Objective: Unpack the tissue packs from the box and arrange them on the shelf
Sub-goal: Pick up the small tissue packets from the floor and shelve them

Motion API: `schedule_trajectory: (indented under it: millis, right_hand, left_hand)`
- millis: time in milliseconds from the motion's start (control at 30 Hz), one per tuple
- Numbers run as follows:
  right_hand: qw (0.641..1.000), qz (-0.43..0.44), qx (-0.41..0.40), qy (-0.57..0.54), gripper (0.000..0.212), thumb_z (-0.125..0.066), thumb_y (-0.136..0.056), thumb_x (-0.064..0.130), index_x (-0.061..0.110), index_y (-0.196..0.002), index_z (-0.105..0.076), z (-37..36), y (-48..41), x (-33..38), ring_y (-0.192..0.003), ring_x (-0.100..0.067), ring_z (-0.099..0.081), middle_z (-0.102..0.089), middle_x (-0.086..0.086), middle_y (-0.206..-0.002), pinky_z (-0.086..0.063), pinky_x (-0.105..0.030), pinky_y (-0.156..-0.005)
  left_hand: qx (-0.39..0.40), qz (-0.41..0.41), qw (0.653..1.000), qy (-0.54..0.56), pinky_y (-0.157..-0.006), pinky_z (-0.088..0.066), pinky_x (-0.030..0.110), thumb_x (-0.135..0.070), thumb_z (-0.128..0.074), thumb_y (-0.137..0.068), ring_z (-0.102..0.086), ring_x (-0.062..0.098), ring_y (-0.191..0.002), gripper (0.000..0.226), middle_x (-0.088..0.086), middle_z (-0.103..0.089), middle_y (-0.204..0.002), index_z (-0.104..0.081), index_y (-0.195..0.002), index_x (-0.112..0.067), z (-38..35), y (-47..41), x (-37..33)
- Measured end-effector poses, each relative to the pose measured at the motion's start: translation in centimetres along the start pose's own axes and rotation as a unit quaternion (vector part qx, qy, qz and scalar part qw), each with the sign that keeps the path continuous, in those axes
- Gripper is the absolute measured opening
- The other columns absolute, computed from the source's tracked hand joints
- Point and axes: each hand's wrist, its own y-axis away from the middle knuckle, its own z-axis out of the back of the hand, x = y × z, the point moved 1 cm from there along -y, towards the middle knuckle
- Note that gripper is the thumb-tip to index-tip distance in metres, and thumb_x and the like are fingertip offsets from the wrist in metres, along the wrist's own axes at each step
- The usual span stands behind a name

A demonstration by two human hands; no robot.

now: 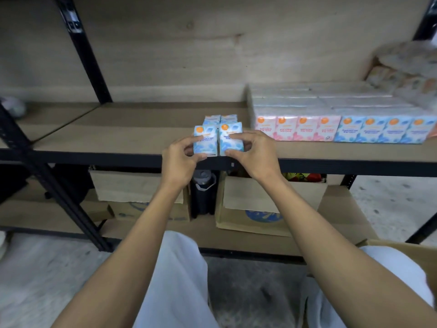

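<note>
Two short rows of blue mini tissue packs stand on the brown shelf [118, 138] near its front edge. My left hand [181, 159] pinches the front left blue pack [205, 138]. The front right blue pack [233, 136] is gripped by my right hand [250, 157] with thumb below and fingers across its face. More blue packs [221, 119] stand right behind these two. To the right, larger wrapped bundles lie on the same shelf, pink ones [296, 129] and blue ones [383, 131].
A black shelf post [85, 50] rises at the back left and a diagonal brace [47, 176] crosses at the left. Below stand cardboard boxes [260, 204] and a dark bottle [203, 195]. An open box corner [406, 249] sits by my right knee. A box of goods [402, 74] is at the far right.
</note>
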Motion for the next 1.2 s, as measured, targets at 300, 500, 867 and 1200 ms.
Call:
schedule_trajectory:
  millis: [300, 500, 867, 1200]
  right_hand:
    - [0.997, -0.065, 0.027, 0.025, 0.040, -0.085, -0.068, 0.024, 0.015, -0.105, -0.072, -1.6, -3.3, -1.6, -0.096, -0.013, -0.061, -0.068, -0.002, -0.112, -0.047, -0.019, -0.084]
    - [0.996, -0.078, 0.032, 0.036, 0.034, -0.083, -0.070, 0.024, 0.015, -0.102, -0.073, -2.2, -4.1, -2.0, -0.090, -0.011, -0.059, -0.068, -0.004, -0.108, -0.044, -0.017, -0.081]
    - [0.994, -0.089, 0.049, 0.047, 0.035, -0.081, -0.073, 0.022, 0.013, -0.105, -0.072, -2.6, -5.7, -2.2, -0.094, -0.013, -0.061, -0.069, -0.006, -0.111, -0.048, -0.022, -0.088]
    - [0.993, -0.083, 0.052, 0.068, 0.035, -0.081, -0.073, 0.025, 0.015, -0.106, -0.072, -3.0, -6.7, -2.5, -0.098, -0.015, -0.061, -0.069, -0.006, -0.112, -0.048, -0.023, -0.089]
  left_hand:
    - [0.069, 0.040, 0.994, -0.077, -0.091, -0.052, 0.024, -0.009, -0.084, -0.069, -0.065, 0.007, -0.092, 0.049, 0.001, -0.068, -0.107, -0.068, -0.114, -0.015, -0.3, -4.7, 1.8]
    - [0.086, 0.052, 0.990, -0.097, -0.093, -0.053, 0.030, -0.013, -0.086, -0.066, -0.067, 0.012, -0.092, 0.032, 0.000, -0.071, -0.102, -0.072, -0.090, -0.030, -0.9, -6.8, 2.4]
    - [0.089, 0.057, 0.990, -0.095, -0.087, -0.050, 0.021, -0.011, -0.083, -0.071, -0.065, 0.011, -0.090, 0.031, 0.000, -0.070, -0.104, -0.073, -0.099, -0.020, -1.4, -8.2, 2.4]
    - [0.080, 0.063, 0.990, -0.097, -0.087, -0.051, 0.022, -0.014, -0.083, -0.072, -0.065, 0.007, -0.090, 0.032, -0.003, -0.068, -0.106, -0.072, -0.101, -0.021, -1.8, -8.7, 2.6]
